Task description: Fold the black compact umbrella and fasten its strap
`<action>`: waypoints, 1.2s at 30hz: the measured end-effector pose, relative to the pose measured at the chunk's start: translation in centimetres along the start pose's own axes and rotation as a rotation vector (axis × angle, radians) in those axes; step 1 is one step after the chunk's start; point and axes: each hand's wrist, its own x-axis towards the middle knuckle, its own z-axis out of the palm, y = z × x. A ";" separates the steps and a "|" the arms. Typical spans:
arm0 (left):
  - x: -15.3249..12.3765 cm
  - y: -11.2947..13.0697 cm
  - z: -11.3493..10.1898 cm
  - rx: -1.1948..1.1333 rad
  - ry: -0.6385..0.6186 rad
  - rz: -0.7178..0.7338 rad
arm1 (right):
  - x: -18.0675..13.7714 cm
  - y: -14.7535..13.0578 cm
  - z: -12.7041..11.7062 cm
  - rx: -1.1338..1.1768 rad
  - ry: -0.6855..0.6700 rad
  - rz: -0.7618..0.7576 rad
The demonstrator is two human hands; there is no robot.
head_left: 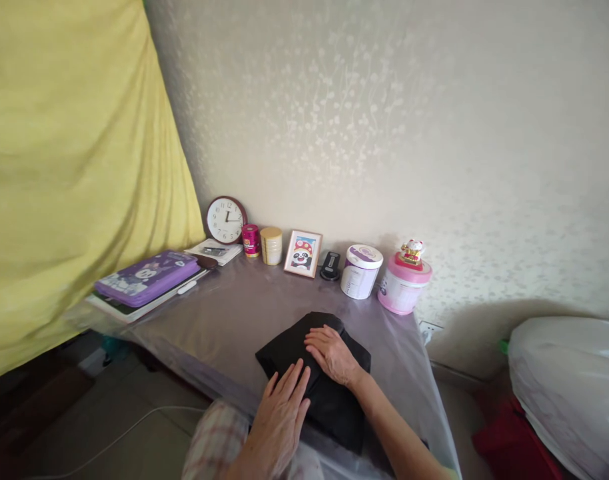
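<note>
A piece of black fabric (pixel 334 407), folded into a flat shape, lies on the table near its front edge. I cannot make out what kind of item it is. My left hand (pixel 283 410) rests on its left front part, fingers stretched out and pointing away from me. Further back, my right hand (pixel 333 353) lies flat across its upper part, with the fingers pointing left. Both palms face down on the cloth, and neither hand grasps it. Parts of the fabric are hidden under the hands and the right forearm.
Plastic sheeting covers the table (pixel 224 320). Along the wall stand a clock (pixel 226 220), a magenta can (pixel 250 241), a yellow-lidded container (pixel 271 246), a framed panda picture (pixel 303 253), a white tub (pixel 361 272) and a pink tub (pixel 403 285). A purple case (pixel 149 277) lies at left.
</note>
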 end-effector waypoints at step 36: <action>0.3 -0.8 -0.2 -0.258 -0.096 -0.155 | -8.2 -3.0 -5.9 0.068 0.180 0.206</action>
